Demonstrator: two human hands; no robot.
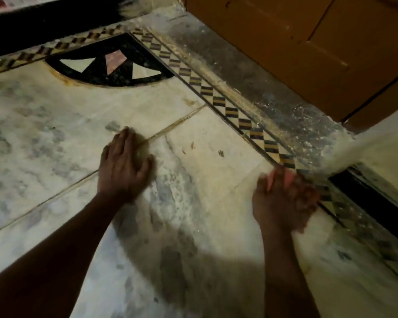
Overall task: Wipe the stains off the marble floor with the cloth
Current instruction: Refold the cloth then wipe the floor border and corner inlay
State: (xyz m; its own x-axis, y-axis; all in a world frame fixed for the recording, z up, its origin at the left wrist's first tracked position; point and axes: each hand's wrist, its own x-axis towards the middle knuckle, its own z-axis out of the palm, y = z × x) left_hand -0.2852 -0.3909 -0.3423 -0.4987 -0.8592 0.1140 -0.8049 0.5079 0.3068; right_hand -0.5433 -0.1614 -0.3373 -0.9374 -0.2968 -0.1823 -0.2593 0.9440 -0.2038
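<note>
My left hand point(122, 164) lies flat on the white marble floor point(55, 125), palm down and fingers apart, across a joint between slabs. My right hand point(283, 198) is blurred by motion at the floor's right side, beside the checkered inlay border point(230, 111). Its fingers are curled around a small pinkish cloth point(276, 180), of which only bits show between them. A few small brown stains point(221, 153) sit on the slab between the two hands, and a grey smudged patch point(170, 191) lies just right of my left wrist.
A black inlay fan with white and pink wedges point(115, 63) fills the far corner. A dusty grey threshold point(274, 104) runs along a brown wooden door point(308, 42). A pale wall corner point(377, 157) and a dark gap point(368, 198) stand at the right.
</note>
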